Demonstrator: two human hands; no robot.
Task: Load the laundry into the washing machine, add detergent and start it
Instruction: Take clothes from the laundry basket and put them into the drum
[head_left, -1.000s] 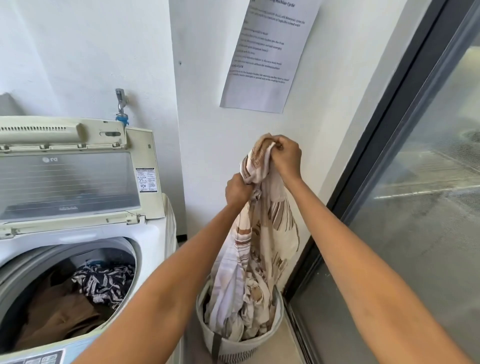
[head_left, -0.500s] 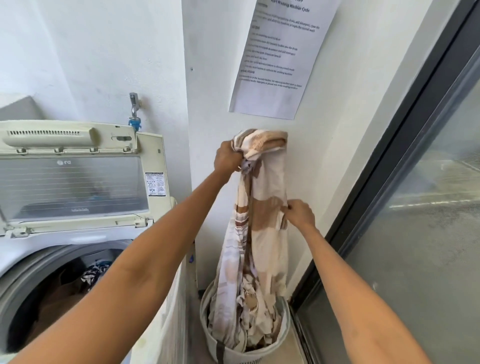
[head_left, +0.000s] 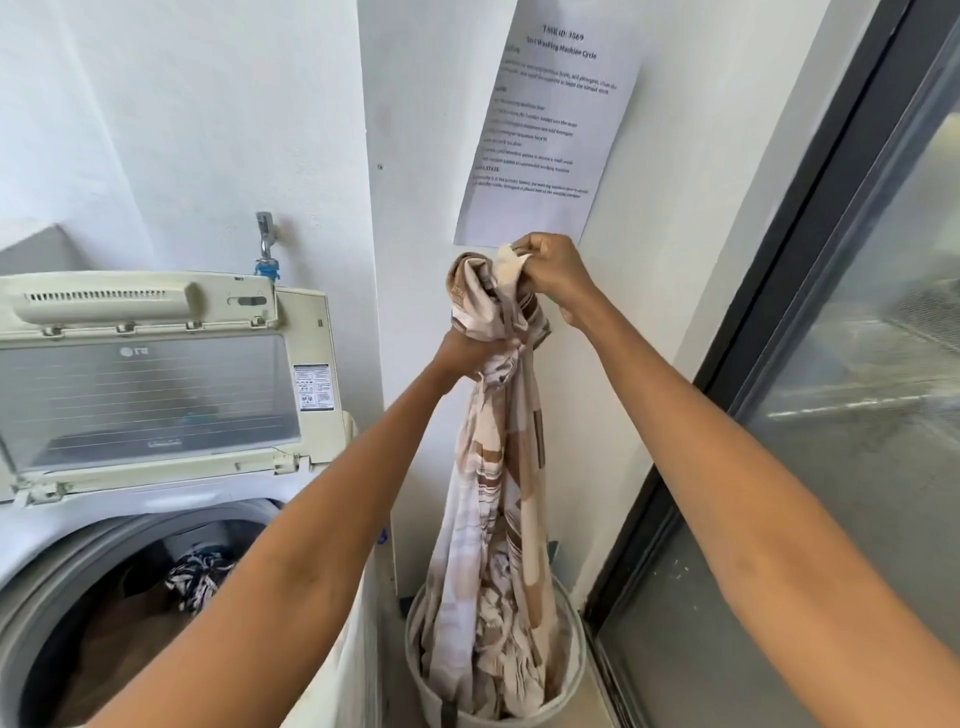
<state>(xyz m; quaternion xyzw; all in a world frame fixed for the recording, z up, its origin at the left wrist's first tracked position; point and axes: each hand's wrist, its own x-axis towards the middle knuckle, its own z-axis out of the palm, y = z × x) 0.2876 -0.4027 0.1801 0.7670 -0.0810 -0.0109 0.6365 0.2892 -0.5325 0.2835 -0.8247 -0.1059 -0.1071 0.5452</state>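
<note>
Both my hands on the sheet (head_left: 493, 467) rn. R hand (head_left: 553, 270) fisted on the top bunch at ~12 o'clock, fingers curled tight round the fabric; L hand (head_left: 475, 353) just below it, also clenched round the gathered neck. Sheet's long axis is vertical, hanging straight down at 6 from the fingers, tail end not clear of the basket (head_left: 498, 712) yet, bottom folds sit inside it. Washer drum (head_left: 130, 597) lies at ~8-9 o'clock from the grip, lid (head_left: 150, 395) up, some clothes (head_left: 200, 574) already in. L hand is nearer the drum, so imo the swing goes left. Needs more lift first or the tail drags the basket rim.
</note>
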